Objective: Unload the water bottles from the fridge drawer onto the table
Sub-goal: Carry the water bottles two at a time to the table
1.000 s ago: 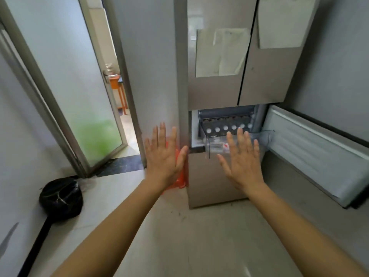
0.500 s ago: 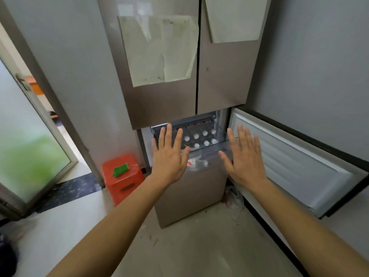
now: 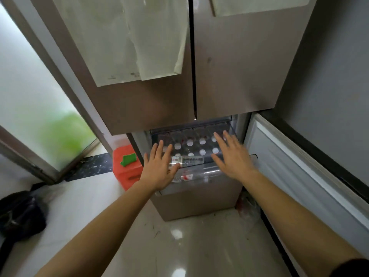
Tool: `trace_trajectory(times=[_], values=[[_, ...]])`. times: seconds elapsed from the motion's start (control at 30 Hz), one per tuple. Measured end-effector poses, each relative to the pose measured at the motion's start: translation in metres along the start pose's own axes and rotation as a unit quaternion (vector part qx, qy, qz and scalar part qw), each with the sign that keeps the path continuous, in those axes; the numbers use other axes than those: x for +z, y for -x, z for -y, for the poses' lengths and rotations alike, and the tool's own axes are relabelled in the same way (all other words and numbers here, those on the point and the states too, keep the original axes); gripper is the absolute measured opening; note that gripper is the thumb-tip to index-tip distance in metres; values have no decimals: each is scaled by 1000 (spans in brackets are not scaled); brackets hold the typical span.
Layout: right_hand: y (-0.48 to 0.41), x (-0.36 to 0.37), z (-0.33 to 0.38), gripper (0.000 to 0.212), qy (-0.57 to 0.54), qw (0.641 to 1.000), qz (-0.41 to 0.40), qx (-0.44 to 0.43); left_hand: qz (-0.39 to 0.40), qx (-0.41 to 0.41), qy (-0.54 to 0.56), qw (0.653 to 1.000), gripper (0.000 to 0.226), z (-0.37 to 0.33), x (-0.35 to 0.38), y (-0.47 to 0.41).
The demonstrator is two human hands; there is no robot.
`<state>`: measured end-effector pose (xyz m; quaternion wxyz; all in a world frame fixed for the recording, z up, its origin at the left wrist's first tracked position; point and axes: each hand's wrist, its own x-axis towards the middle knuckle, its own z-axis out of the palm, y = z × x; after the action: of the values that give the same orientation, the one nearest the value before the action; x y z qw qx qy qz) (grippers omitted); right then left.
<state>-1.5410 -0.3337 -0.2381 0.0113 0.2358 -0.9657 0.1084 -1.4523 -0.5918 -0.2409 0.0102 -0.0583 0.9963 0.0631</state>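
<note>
Both hands closer to the fridge drawer (image 3: pixel 201 172) than before, left hand (image 3: pixel 159 168) and right hand (image 3: pixel 232 156) flat, fingers spread, gripping nothing, water bottles (image 3: pixel 189 142) upright inside, white caps showing, bodies blurred behind clear plastic, one bottle (image 3: pixel 188 160) lying at the front.

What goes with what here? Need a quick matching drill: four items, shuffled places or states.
1. left hand
2. lying bottle
3. orange stool
4. black bag

A. on the floor at far left
B. left of the fridge, green piece on top
C. open, fingers spread, at the drawer's front
D. on its side across the upright bottles' white caps

Pairs: 1-C, 2-D, 3-B, 4-A
</note>
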Motion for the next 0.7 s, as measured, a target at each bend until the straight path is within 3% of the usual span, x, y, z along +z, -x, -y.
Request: trace_trajectory(times=[0.3, 0.5, 0.7], values=[[-78, 47, 9, 76, -81, 979, 166, -84, 75, -7, 14, 997, 77, 33, 51, -38], [-136, 92, 34, 75, -41, 968, 233, -84, 118, -6, 93, 989, 80, 59, 71, -74], [-174, 144, 58, 80, 35, 952, 282, -114, 175, 28, 80, 981, 94, 82, 80, -99]])
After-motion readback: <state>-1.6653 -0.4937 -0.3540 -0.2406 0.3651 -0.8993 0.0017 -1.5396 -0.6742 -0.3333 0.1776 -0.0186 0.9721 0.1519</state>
